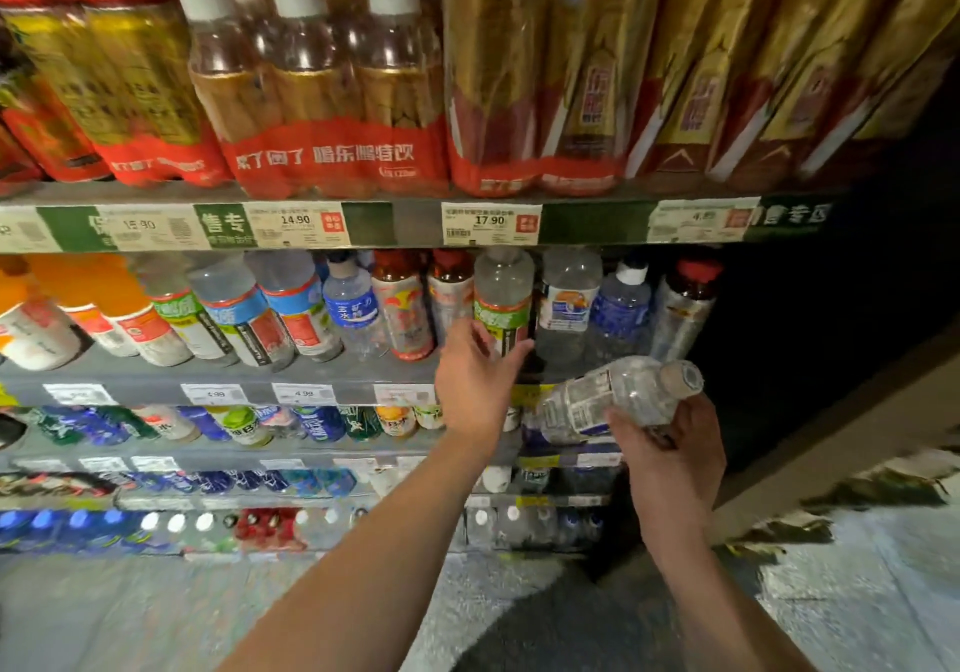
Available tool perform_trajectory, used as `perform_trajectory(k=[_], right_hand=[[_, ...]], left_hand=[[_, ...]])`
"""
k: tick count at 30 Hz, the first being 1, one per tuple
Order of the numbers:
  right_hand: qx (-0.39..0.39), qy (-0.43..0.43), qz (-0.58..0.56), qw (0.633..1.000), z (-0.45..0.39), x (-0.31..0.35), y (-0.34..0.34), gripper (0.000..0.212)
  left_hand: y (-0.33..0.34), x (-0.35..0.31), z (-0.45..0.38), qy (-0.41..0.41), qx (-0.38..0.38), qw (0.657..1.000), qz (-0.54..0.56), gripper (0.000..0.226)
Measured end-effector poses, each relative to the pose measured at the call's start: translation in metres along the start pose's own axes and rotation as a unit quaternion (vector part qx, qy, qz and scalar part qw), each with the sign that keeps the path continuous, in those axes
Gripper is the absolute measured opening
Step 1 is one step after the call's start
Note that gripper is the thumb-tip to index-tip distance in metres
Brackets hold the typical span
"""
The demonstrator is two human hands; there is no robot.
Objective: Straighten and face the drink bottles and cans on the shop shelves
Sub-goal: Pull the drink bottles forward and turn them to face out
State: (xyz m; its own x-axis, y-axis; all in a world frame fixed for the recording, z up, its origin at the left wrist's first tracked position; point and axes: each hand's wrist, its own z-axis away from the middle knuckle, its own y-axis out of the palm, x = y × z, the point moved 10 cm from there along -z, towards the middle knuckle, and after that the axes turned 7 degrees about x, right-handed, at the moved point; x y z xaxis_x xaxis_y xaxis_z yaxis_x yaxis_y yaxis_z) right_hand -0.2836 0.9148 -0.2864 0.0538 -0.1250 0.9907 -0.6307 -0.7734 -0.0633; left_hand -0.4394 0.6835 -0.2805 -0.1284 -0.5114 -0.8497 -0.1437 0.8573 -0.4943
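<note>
One clear plastic bottle with a white-and-blue printed label (613,398) is off the shelf, lying nearly on its side in the air, cap end up and to the right. The fingers of the right hand (662,437) curl round its lower body from beneath, thumb on the near side, holding it just in front of the right end of the second shelf. The left hand (475,377) holds nothing: its fingers are spread and loosely extended towards the clear bottle with a green label (503,302), the fingertips near that bottle or just touching it; I cannot tell which.

Beyond the hands, the grey metal second shelf (218,375) holds a mixed front row: clear and blue-labelled water bottles, red-capped tea bottles, and orange juice bottles at the far left. Most stand with labels forward, though the wide lens tilts them, so true lean is hard to judge. A dark gap beside the green-labelled bottle looks like the slot for the held bottle.

By my reading the work is mid-course: this row is partly faced, the held bottle is not yet returned, and the lower shelves of small bottles (291,424) appear untouched.
</note>
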Motion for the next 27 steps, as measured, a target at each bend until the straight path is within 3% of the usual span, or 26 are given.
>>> perform_trajectory(k=[4,12,15,18,23,25,27], right_hand=[[0.007,-0.024,0.002,1.000,-0.008,0.002,-0.023,0.050],[0.013,-0.072,0.027,0.997,-0.012,0.011,-0.051,0.051],[0.009,-0.061,0.013,0.998,-0.012,0.006,-0.059,0.055],[0.010,-0.043,0.012,0.999,-0.009,-0.001,-0.066,0.062],[-0.010,-0.036,0.017,0.999,-0.001,-0.006,-0.084,0.056],[-0.020,-0.043,0.012,0.999,0.003,-0.004,-0.090,0.057],[-0.033,-0.048,0.007,0.998,0.006,-0.001,-0.098,0.056]], left_hand=[[0.004,-0.001,-0.002,-0.019,-0.044,0.999,-0.013,0.046],[0.013,-0.011,-0.002,-0.033,-0.067,0.997,0.000,0.045],[0.034,-0.043,0.014,0.047,-0.044,0.998,0.023,0.038],[0.077,-0.088,0.027,0.144,0.064,0.987,0.027,0.021],[0.124,-0.138,0.021,0.155,0.153,0.975,-0.028,0.073],[0.137,-0.146,0.013,0.133,0.163,0.975,-0.071,0.082],[0.146,-0.152,0.008,0.108,0.156,0.976,-0.104,0.077]])
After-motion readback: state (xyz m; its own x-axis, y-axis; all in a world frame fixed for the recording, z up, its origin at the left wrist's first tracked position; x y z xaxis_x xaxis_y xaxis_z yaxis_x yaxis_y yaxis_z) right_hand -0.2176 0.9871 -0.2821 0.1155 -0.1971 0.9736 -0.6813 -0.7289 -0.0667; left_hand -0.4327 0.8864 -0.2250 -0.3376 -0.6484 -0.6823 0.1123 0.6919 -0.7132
